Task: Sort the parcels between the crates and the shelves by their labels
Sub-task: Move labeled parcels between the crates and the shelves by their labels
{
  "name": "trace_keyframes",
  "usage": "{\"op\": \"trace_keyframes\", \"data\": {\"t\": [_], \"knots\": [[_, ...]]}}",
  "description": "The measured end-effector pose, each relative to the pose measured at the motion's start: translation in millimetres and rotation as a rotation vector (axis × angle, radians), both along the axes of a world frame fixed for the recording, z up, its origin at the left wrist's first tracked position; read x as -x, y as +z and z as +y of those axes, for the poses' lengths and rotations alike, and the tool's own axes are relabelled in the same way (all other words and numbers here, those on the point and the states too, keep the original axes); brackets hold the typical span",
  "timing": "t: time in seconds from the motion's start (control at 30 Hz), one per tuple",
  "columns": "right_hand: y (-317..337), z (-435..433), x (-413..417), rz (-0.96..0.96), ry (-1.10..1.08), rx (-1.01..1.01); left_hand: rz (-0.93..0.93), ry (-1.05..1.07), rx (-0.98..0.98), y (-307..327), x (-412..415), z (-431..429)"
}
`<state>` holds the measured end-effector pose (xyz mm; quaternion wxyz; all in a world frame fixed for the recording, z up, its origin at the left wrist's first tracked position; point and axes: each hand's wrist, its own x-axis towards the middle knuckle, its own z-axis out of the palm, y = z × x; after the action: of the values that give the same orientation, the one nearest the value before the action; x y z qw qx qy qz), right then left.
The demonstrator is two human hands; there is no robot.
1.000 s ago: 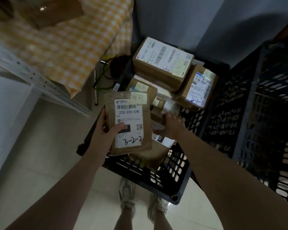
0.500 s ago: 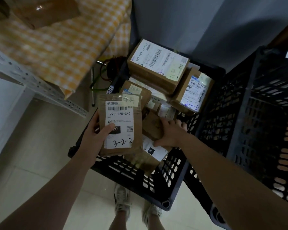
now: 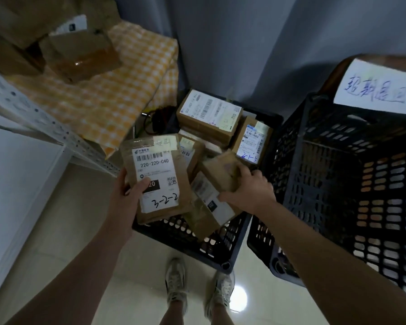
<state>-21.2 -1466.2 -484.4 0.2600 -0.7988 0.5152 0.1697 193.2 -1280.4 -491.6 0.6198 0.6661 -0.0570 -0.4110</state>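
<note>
My left hand (image 3: 127,195) holds a flat brown parcel (image 3: 157,179) with a white label handwritten "3-2-2", over the near left corner of a black crate (image 3: 192,242). My right hand (image 3: 249,191) grips a small brown box (image 3: 220,172) tilted above the parcels in that crate. Under it lies a padded envelope (image 3: 206,207) with a white label. Farther back in the crate sit a large box (image 3: 209,116) and a box marked "2-1-5" (image 3: 251,141).
A second, taller black crate (image 3: 338,184) stands to the right, with a handwritten paper sign (image 3: 377,90) at its far rim. A metal shelf (image 3: 45,127) at left carries a yellow checked cloth (image 3: 108,95) and cardboard boxes (image 3: 80,52). My feet (image 3: 197,289) stand on pale tiles.
My right hand has closed on the small brown box and lifted it up out of the pile. The view has tilted up, and the paper sign on the right crate has come into view.
</note>
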Motion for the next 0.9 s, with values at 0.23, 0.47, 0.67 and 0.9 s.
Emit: {"op": "trace_keyframes", "data": {"t": [0.23,0.47,0.67,0.9], "knots": [[80,0,33,-0.367,-0.389,0.026,-0.056,-0.038,0.071,71,9,-4],[117,12,80,-0.968,-0.995,-0.166,-0.12,-0.102,0.105,117,26,-32],[136,10,127,-1.172,-1.188,-0.23,-0.087,-0.265,0.119,146,86,-81],[112,0,208,-1.245,-1.379,-0.285,-0.095,-0.344,0.101,131,163,-130]]}}
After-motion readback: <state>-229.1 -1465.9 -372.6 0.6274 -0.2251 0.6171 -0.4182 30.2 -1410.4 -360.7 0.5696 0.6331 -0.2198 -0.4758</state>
